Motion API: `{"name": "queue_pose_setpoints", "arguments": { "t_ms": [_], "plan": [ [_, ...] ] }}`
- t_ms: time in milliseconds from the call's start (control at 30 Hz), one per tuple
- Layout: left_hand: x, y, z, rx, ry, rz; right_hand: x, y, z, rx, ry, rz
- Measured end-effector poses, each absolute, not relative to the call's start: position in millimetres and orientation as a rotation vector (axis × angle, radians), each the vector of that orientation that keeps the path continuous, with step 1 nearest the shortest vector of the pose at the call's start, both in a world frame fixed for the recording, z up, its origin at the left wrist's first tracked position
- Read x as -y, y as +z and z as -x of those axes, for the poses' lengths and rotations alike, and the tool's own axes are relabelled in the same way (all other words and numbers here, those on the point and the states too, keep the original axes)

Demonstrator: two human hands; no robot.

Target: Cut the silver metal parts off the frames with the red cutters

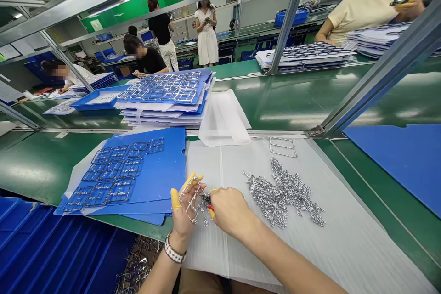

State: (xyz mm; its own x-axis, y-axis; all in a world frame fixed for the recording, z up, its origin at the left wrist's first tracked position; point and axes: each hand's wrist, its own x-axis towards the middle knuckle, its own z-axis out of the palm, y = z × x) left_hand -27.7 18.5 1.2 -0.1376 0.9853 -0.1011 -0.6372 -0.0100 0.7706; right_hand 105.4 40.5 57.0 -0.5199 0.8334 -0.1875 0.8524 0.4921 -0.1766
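Note:
My left hand [182, 223], with yellow finger covers on several fingers, grips a small silver wire frame [190, 206] with cross bars, held tilted above the white sheet. Close against its right side is my right hand [230, 209], closed around red-handled pliers [210, 207]; their jaws are dark and mostly hidden by the fingers. A few small shiny metal pieces [206, 220] show just below the pliers. To the right lies a spread pile of similar small metal pieces [285, 195]. Behind that pile, a single bare wire frame [283, 147] rests flat.
Rows of wire frames [119, 167] lie on a blue plastic sheet [165, 161] at left. Behind it rises a stack of layered sheets [165, 117] topped with more frames. A slanted metal post [375, 69] stands at right. Blue bins [62, 248] sit lower left. Other people work beyond.

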Motion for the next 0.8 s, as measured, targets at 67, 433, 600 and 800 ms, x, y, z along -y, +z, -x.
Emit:
{"name": "queue_pose_setpoints", "arguments": {
  "t_ms": [67, 433, 600, 800],
  "plan": [
    [-21, 3, 29, -0.810, 1.553, -0.572, -38, 58, -106, -2.649, -0.372, -1.521],
    [-25, 1, 25, -0.855, 1.566, -0.548, -27, 67, -98, -2.683, -0.450, -1.493],
    [-24, -1, 23, -0.866, 1.592, -0.593, -27, 66, -97, -2.692, -0.424, -1.478],
    [-26, -4, 23, -0.935, 1.595, -0.608, -26, 63, -95, -2.714, -0.345, -1.428]
  ]
}}
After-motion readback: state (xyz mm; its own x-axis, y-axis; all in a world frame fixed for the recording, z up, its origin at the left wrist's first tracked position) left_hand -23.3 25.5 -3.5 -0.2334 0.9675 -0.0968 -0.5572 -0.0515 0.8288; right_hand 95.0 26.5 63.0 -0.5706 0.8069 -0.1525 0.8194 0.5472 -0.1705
